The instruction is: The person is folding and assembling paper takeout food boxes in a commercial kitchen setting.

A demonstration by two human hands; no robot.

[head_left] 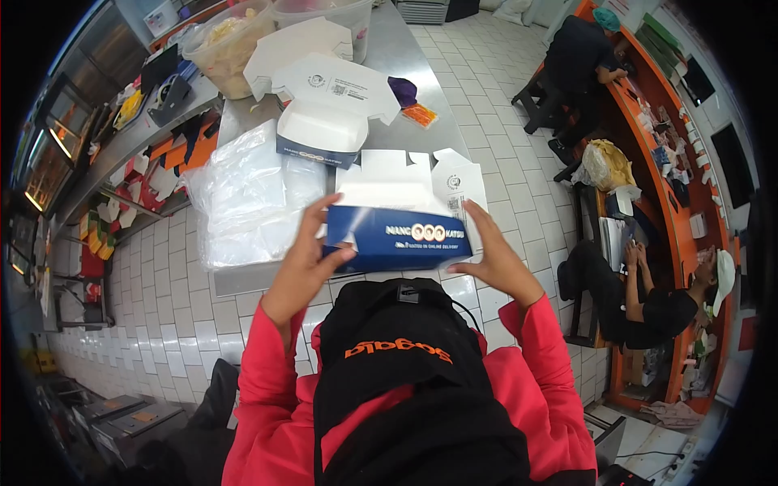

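Note:
A dark blue cardboard food box (pixel 361 243) with a white inside is held up before my body, its blue wall facing me. My left hand (pixel 304 263) is closed on its left end, thumb on the blue front. At the other end my right hand (pixel 501 257) grips the right corner, fingers behind and thumb low. The box's white lid flap (pixel 458 180) stands out behind it, unfolded. Just beyond, a second open box (pixel 320 134) of the same kind stands with its lid up, and nothing shows inside it.
Stacked clear plastic bags (pixel 243 202) cover the left of the metal table (pixel 413 73). Plastic tubs (pixel 231 49) with food stand at its far end. An orange packet (pixel 420 115) lies by the right edge. Two people sit along an orange counter (pixel 640 121) at right.

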